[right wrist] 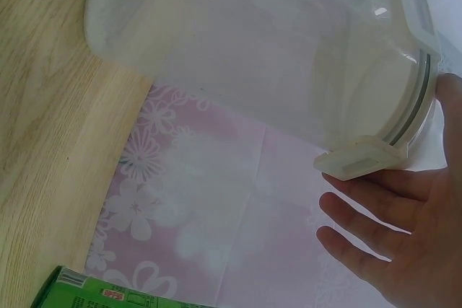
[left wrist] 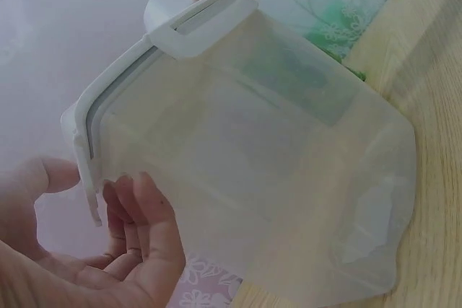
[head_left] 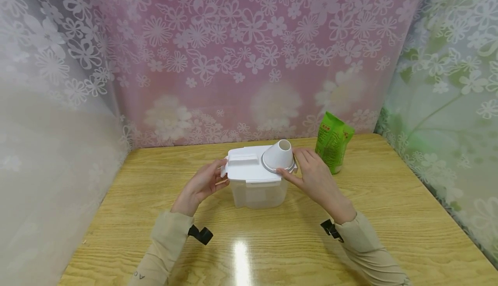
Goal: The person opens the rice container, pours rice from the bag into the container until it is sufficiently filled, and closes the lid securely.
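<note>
A clear plastic storage container (head_left: 258, 194) stands upright on the table. Its white lid (head_left: 249, 171) carries a grip bar and a conical pouring spout (head_left: 279, 154) on the right end. At the left end, my left hand (head_left: 202, 185) pinches the side latch (left wrist: 88, 192), which juts outward, with the thumb outside and curled fingers beneath. My right hand (head_left: 317, 178) grips the lid's right end. Its thumb lies at the front of the spout's base, and its fingers reach behind, one right at the right side latch (right wrist: 361, 160). The front latch (head_left: 263, 183) lies along the lid's edge.
A green printed bag (head_left: 332, 143) stands behind my right hand, near the table's back right corner. The wood-grain table (head_left: 155, 173) is bordered by a pink flowered curtain (head_left: 241, 61) behind and pale curtains at both sides.
</note>
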{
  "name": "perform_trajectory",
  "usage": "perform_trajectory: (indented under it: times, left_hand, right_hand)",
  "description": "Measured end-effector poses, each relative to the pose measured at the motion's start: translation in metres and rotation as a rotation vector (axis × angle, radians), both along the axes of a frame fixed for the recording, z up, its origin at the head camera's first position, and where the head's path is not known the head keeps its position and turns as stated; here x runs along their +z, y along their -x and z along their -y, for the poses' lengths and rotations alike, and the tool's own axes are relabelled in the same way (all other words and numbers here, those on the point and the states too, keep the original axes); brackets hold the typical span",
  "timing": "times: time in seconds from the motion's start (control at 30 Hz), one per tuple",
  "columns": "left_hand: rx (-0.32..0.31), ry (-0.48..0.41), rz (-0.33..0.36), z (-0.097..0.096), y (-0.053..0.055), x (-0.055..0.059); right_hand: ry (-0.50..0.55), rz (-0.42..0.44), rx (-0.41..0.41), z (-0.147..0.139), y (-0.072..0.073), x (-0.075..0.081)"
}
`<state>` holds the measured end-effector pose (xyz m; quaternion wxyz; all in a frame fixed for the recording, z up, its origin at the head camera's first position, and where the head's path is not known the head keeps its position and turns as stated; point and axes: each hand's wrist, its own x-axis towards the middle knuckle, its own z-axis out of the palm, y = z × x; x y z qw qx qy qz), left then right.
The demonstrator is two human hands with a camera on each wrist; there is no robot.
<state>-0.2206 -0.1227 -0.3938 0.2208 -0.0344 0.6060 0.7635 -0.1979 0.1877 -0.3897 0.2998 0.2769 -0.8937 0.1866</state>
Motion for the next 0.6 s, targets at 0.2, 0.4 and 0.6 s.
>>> perform_trajectory:
  times: [0.2,0.4,0.6]
  left_hand:
    - [-0.008,0.060,-0.048,0.0016,0.0000,-0.0021]
    - [0.005,0.088,-0.105,0.0038,-0.0017,-0.0034]
    - [0.035,0.137,-0.168,0.0068,-0.0031,-0.0031]
  right_hand:
    - [0.005,0.002,-0.001,-0.0001,-0.0001,0.0002]
    - [-0.002,0.003,-0.002,-0.0005,-0.0001,0.0003]
    - [-0.004,0.006,0.000,-0.0003,0.0000,0.0004]
